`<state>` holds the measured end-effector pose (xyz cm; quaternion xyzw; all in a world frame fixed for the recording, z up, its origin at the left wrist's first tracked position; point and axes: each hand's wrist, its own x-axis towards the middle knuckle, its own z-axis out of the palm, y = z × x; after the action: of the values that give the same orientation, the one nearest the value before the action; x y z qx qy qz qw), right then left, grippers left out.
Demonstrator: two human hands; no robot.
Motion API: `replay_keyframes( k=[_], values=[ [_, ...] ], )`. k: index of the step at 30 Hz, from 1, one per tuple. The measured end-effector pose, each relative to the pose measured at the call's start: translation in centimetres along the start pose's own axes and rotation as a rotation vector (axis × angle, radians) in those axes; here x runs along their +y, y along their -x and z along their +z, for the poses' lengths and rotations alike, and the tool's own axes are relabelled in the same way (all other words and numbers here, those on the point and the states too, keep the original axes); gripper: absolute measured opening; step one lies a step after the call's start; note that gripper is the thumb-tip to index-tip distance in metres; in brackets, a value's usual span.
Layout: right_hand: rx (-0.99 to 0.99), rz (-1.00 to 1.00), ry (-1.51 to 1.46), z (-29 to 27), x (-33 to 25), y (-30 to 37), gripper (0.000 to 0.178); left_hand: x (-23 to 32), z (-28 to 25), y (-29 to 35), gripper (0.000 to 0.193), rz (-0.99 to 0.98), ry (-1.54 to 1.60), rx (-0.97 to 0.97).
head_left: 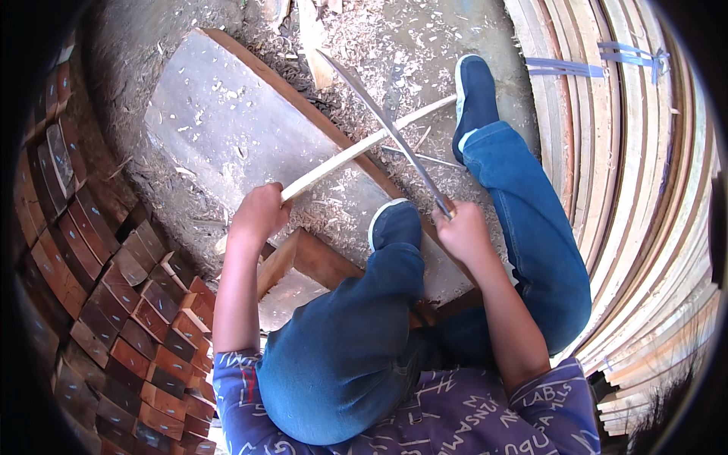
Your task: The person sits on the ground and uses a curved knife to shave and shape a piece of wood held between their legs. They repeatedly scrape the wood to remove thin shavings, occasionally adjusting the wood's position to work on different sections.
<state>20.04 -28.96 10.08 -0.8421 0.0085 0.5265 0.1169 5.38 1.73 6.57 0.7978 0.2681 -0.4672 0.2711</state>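
Observation:
My left hand [259, 218] is closed round the near end of a long, pale wooden stick [337, 161]. The stick slants up and to the right across a thick board, its far end beside my right shoe [478, 95]. Gripped in my right hand [464, 233] is the handle of a long, narrow knife [418, 165]. Its blade crosses over the stick near the middle and points up and to the left; whether the edge touches the wood I cannot tell. Under the stick lies the thick board [227, 114], with my left shoe [396, 224] by its right edge.
Reddish wood blocks [129, 318] are stacked along the left. Long pale planks [607, 152], some tied with blue straps [633, 57], curve along the right. Wood shavings [349, 38] litter the ground. A wooden block [318, 262] sits beside my left knee.

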Motion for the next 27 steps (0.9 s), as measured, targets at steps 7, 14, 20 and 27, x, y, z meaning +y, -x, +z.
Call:
replay_keyframes(
  k=[7,14,20,27],
  values=[
    [0.176,-0.470,-0.121,0.7,-4.1,0.9,0.020,-0.4,-0.1,1.0,0.023,-0.048,0.009,-0.047],
    [0.043,-0.143,0.013,0.6,-2.0,0.5,0.022,0.0,-0.1,0.3,0.023,-0.024,0.011,-0.061],
    [0.079,-0.168,-0.006,1.3,-1.4,-0.2,0.021,0.3,-0.5,0.7,0.023,-0.004,0.030,-0.049],
    [-0.174,-0.070,-0.433,-0.3,0.2,-1.4,0.028,-0.3,0.6,0.7,0.022,0.009,0.041,-0.045]
  ],
)
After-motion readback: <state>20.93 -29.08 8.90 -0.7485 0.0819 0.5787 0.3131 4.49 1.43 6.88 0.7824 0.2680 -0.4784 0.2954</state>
